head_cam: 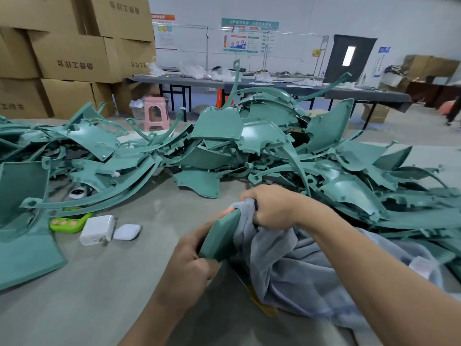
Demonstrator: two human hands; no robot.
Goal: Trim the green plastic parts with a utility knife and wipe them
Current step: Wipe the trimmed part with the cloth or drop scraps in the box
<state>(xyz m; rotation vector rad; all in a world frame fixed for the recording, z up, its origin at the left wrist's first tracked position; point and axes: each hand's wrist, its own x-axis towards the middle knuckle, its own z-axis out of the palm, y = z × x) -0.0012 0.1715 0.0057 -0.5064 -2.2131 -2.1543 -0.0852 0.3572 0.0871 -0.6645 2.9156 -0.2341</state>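
I could read almost nothing for certain. The cardboard boxes (74, 58) stacked at the left carried dark printed Chinese characters on their front faces, all upside down, and I could not make them out. On the far wall, the teal-headed poster (240, 42), the orange-headed notice (164, 31), the yellow sign (316, 52) beside the door (359, 68) and the blue notice (383, 61) were too blurred to read.

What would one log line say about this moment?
stage: wiping | left hand: grips green part | right hand: grips grey cloth against the part | behind: pile of green parts
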